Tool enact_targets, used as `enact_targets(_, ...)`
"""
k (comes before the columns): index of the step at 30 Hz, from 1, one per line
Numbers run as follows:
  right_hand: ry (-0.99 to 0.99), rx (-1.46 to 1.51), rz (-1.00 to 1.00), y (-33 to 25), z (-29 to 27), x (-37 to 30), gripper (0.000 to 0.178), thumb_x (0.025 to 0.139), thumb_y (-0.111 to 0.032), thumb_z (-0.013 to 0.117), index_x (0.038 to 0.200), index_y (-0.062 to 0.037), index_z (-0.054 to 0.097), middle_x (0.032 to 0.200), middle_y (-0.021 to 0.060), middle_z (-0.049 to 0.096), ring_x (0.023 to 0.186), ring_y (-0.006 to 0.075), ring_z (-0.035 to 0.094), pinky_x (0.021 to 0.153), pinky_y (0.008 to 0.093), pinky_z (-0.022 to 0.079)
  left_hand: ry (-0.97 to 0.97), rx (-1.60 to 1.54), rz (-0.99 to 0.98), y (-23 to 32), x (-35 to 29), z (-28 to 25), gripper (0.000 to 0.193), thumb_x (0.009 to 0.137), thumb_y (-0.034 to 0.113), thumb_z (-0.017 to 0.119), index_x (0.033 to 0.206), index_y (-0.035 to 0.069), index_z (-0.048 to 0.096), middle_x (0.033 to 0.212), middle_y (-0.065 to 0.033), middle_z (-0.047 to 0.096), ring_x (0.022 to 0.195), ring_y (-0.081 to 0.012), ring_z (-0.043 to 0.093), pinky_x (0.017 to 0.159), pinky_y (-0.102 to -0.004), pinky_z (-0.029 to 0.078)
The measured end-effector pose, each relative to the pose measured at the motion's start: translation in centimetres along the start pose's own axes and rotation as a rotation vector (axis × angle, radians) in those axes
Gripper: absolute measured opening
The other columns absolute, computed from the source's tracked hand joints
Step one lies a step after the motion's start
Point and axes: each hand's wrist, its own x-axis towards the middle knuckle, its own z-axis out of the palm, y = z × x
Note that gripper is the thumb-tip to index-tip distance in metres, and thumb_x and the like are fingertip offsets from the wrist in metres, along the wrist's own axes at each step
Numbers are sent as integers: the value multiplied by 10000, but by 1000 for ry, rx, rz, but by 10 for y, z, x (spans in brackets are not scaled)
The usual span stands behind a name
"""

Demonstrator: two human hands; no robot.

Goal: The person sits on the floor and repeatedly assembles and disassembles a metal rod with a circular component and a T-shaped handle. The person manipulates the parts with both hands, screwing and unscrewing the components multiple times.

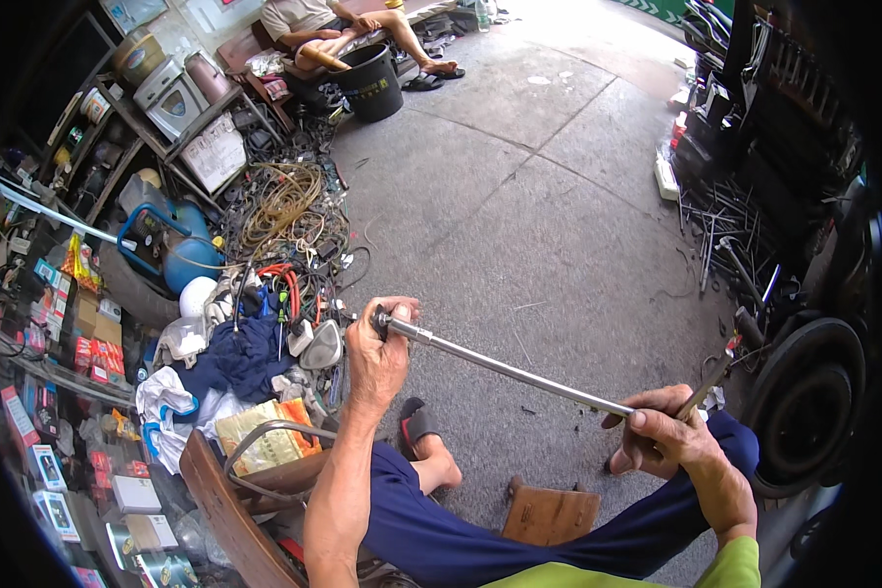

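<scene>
Steel catches the light here: one long, thin, silvery metal rod (505, 367) stretches across the lap, held at both ends above the grey concrete floor (539, 196). The left hand (377, 353) has its grip clenched around the rod's knobbed end, thumb on top; the right hand (671, 436) closes its grip on the far end, where a second, flat dark metal strip (710, 377) pokes up past the fingers. That makes two hands, one rod, one strip. By the look of it, this is the inspecting or lining-up stage, with the rod held level between the fists; any next move would call for both ends staying firmly held so the piece does not swing. One bare foot in a dark sandal (423, 436) rests below, with a small brown wooden block (551, 514) beside it. Off to the left, a tangled heap of cables (289, 220) and one blue gas cylinder (181, 245) crowd the floor.
</scene>
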Motion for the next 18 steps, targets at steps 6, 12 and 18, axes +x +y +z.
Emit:
enact_targets(6, -37, 563, 135, 22, -10, 7, 409, 933, -240, 550, 959, 161, 623, 477, 86, 541, 278, 74, 342, 343, 221, 284, 14, 136, 166, -1, -1, 2, 202, 961, 166, 562, 968, -25, 627, 870, -98, 677, 798, -147, 639, 685, -274, 496)
enact_targets(12, -71, 797, 239, 35, -15, 9, 391, 945, -224, 517, 949, 155, 612, 444, 57, 494, 264, 70, 337, 333, 242, 255, 8, 185, 283, -2, 0, 2, 170, 954, 138, 577, 952, -29, 608, 948, -128, 682, 809, -159, 639, 701, -283, 497)
enact_targets(18, -119, 872, 261, 41, -19, 8, 392, 951, -221, 501, 948, 155, 612, 439, 52, 487, 264, 66, 350, 327, 233, 254, -26, 147, 322, 5, 0, 3, 158, 954, 129, 574, 945, -27, 597, 1032, -149, 677, 832, -151, 624, 727, -287, 497)
